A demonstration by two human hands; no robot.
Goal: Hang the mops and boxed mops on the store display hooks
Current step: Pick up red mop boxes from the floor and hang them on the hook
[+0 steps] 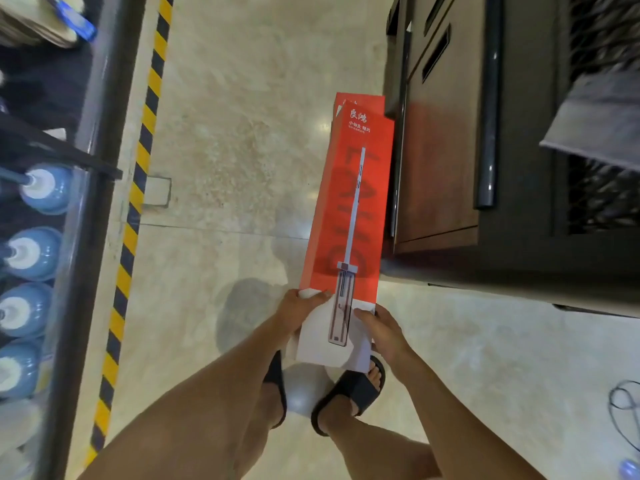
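Note:
A long red and white mop box (349, 209) with a mop printed on its front lies lengthwise in front of me above the floor. My left hand (300, 311) grips its near left edge, and my right hand (384, 329) grips its near right edge. A second red mop box (362, 102) shows just beyond and beneath the far end of the first. Several blue and white mop heads (43, 188) hang in a row on the display rack at the left.
A black and yellow hazard stripe (138, 188) runs along the marble floor beside the dark rack rail (93, 209). A brown wooden cabinet (446, 161) stands close on the right of the boxes. A grey mat (595, 119) overhangs it. My sandalled feet (349, 393) stand below the box.

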